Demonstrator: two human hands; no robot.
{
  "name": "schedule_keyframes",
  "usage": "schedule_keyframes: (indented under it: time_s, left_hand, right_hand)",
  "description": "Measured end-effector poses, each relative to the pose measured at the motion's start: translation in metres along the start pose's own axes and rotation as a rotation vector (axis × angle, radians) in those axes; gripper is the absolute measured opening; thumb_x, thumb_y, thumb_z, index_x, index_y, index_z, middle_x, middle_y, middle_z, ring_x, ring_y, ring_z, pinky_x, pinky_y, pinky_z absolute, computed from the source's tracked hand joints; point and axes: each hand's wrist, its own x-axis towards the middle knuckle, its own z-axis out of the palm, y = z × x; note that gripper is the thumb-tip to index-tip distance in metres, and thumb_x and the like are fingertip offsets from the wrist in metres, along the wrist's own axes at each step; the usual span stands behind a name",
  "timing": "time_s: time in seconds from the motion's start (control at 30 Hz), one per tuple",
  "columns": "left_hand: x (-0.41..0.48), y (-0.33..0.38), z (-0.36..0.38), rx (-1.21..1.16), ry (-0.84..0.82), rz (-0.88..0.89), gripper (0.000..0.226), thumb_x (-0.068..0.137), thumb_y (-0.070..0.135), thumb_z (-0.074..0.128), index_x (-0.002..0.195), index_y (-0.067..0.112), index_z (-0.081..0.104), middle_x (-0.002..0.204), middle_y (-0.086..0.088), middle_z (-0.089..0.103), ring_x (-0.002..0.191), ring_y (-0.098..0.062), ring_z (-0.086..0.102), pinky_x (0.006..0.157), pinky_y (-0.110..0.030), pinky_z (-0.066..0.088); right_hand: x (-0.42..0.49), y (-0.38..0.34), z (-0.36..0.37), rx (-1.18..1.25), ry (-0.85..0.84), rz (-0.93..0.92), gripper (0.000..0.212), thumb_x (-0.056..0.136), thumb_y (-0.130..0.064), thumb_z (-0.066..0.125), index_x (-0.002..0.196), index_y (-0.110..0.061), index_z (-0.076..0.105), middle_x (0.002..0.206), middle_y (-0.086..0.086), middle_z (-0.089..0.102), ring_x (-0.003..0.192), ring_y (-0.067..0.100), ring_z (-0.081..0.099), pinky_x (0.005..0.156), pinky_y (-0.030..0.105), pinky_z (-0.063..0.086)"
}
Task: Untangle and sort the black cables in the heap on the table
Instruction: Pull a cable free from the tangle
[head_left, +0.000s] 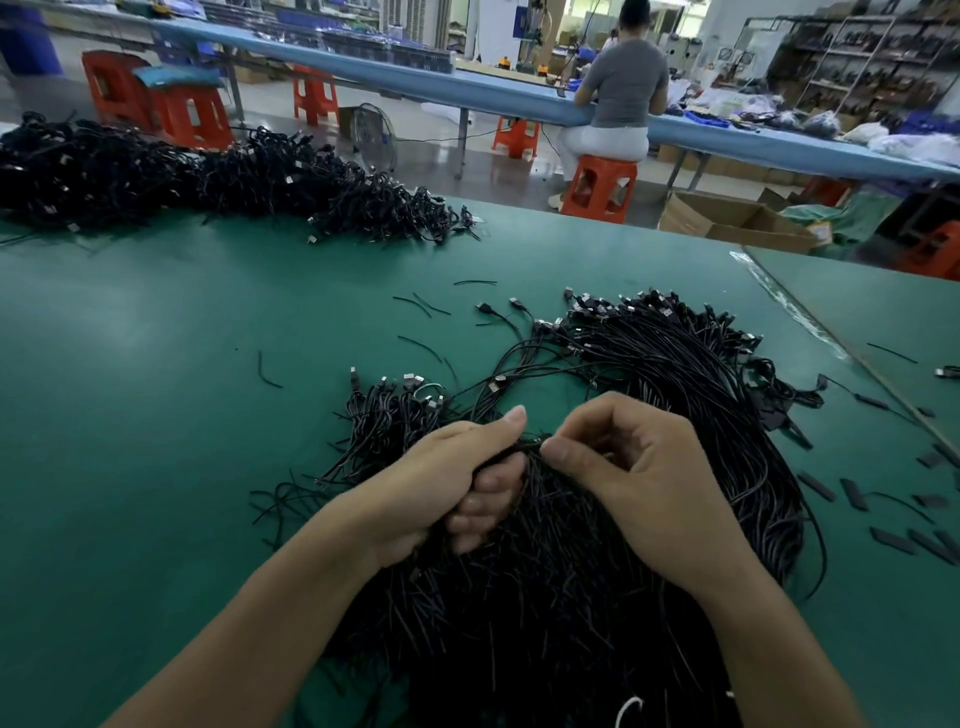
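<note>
Head view: L hand (447, 483) grips a bundle (535, 483) of black USB cables, fingers curled round it, thumb on top. R hand (634, 467) is just beside it, thumb + forefinger pinching what looks like one strand (535, 443) at the bundle's top. Hands nearly touch. Both sit over the heap (545, 613), which lies near-centre on the green worktop (182, 364) and spreads to the near edge. Far-right of the hands is a fan of cables (665, 353) w/ plugs lined up at its far end, prob the sorted lot. Small clump (395, 415) lies just left of the hands.

To do it well: L grip firm but not crushing, so the bundle acts as anchor. R should draw the strand out along its length, not sideways, else loops tighten. If it snags, ease off + feed slack back. Watch the plugs, they're likely to hook on neighbours. Lay the freed cable plug-end far, matching the fan.
</note>
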Motion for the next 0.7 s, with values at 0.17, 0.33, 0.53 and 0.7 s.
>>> schedule_keyframes:
  time_s: [0.17,0.33,0.53,0.7]
  left_hand:
    - [-0.007,0.005,-0.008,-0.287,-0.285,-0.045,0.056,0.099,0.047,0.04,0.049,0.024,0.037,0.041,0.007,0.036,0.032,-0.005,0.034,0.036,-0.017,0.038]
    - [-0.004,0.0,-0.003,-0.226,-0.159,-0.009,0.054,0.096,0.046,0.048,0.049,0.021,0.039,0.052,-0.004,0.052,0.043,-0.014,0.05,0.05,-0.027,0.052]
    - [0.01,-0.006,0.007,0.01,0.237,0.094,0.055,0.098,0.034,0.055,0.047,0.015,0.047,0.052,-0.004,0.051,0.046,-0.015,0.046,0.051,-0.02,0.043]
    - [0.012,-0.005,0.009,-0.024,0.359,0.09,0.036,0.097,0.018,0.051,0.072,-0.003,0.067,0.068,-0.014,0.053,0.062,-0.021,0.05,0.057,-0.025,0.046]
  right_hand:
    - [-0.003,0.002,0.007,0.278,-0.229,0.069,0.012,0.083,-0.026,0.076,0.08,-0.022,0.065,0.094,-0.001,0.074,0.097,0.03,0.068,0.086,0.033,0.055]
    - [-0.004,-0.002,0.009,0.034,-0.204,0.042,0.01,0.086,-0.032,0.066,0.082,-0.029,0.058,0.08,0.007,0.067,0.078,0.039,0.061,0.072,0.059,0.051]
    - [-0.004,0.0,0.015,-0.241,-0.066,-0.081,0.019,0.096,-0.011,0.062,0.082,-0.022,0.055,0.074,-0.013,0.067,0.067,0.01,0.063,0.058,0.019,0.047]
    - [-0.005,0.001,0.023,-0.246,0.003,-0.122,0.016,0.093,-0.011,0.066,0.083,-0.02,0.057,0.077,-0.013,0.063,0.062,0.008,0.058,0.054,0.011,0.042]
